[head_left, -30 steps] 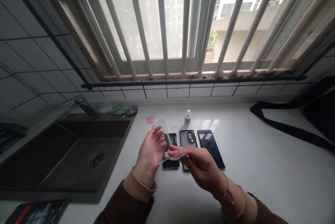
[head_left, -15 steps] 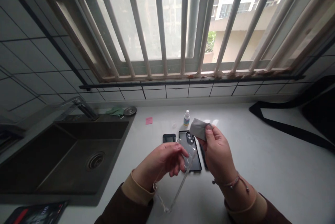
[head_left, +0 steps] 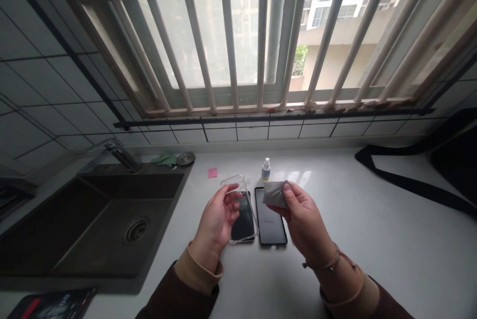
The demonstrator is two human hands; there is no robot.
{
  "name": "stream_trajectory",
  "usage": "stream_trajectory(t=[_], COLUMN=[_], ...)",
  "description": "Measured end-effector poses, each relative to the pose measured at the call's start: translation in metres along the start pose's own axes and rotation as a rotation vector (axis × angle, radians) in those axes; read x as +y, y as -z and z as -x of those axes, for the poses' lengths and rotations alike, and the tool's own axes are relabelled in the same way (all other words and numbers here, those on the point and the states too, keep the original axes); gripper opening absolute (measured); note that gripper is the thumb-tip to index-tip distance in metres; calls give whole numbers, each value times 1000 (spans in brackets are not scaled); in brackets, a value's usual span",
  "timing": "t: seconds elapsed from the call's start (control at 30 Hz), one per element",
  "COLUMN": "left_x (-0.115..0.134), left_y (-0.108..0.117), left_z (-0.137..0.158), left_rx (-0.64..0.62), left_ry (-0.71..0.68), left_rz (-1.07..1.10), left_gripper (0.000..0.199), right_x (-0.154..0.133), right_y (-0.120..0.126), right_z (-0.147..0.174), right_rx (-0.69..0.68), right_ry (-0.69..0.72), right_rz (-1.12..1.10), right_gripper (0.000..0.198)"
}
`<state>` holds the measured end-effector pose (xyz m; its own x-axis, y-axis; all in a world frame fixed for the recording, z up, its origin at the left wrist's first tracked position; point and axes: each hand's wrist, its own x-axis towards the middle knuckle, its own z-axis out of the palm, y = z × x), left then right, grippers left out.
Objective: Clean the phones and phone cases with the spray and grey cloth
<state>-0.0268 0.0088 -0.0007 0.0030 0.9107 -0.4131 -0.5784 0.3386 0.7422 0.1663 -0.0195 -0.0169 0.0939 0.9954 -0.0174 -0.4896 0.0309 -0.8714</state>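
Head view, left grip (head_left: 219, 213) clamped on clear case (head_left: 251, 205), right grip (head_left: 303, 209) on grey cloth (head_left: 274, 194), black packet (head_left: 50, 305) ("00" legible)

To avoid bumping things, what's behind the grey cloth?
The black-edged case shows below and left of the grey cloth; its upper right, covered by the cloth and right hand, cannot be seen.

A rectangular grey cloth (head_left: 274, 195) hides the upper right of a flat black-rimmed slab (head_left: 273, 230). Marks on a square pink paper note (head_left: 212, 173) blur illegibly.
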Motion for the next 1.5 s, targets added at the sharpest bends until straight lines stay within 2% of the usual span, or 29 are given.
stream_trajectory(t=[0.1,0.2,0.33,0.47,0.57,0.63,0.73,0.8,0.87,0.93,1.03,1.13,1.2,1.3,1.4,1.5], left_x=[0,-5,-12,-12,-10,-9,-8,-8,-10,-15,-21,-24,-23,-24,-27,-31], left_y=[-2,-4,-6,-6,-5,-4,-2,0,1,1,1,2,3,3,1,-3], left_z=[0,4,14,23,25,24,21,20,20,21,19,16,14,14,16,17], left_rx=[54,7,-208,-466,-533,-504,-463,-498,-583,-642,-631,-591,-578,-590,-574,-481], left_ry=[-126,-211,-200,-138,-147,-196,-220,-143,-16,73,115,126,116,88,114,165], left_rz=[74,8,-33,-4,-26,-25,-77,-188,-323,-420,-469,-483,-513,-524,-394,-232], left_gripper=[28,38,58,72,79,74,66,68,72,73,63,50,48,54,59,55], right_x=[3,5,3,-2,-1,0,-2,-5,-9,-10,-7,-5,-6,-9,-9,-8], right_y=[-2,-6,-9,-12,-13,-10,0,7,11,12,8,6,5,5,3,0], right_z=[4,8,9,12,13,10,3,-2,-5,-4,-2,1,3,4,4,4], right_rx=[-159,-255,-313,-359,-394,-309,20,190,234,161,-25,-56,-55,-127,-213,-323], right_ry=[-111,-240,-307,-331,-347,-279,-17,134,200,202,193,271,367,572,795,918], right_rz=[69,136,146,-10,-43,41,216,318,416,481,454,495,612,787,912,980], right_gripper=[45,51,45,39,41,43,47,48,49,48,44,37,32,26,28,33])
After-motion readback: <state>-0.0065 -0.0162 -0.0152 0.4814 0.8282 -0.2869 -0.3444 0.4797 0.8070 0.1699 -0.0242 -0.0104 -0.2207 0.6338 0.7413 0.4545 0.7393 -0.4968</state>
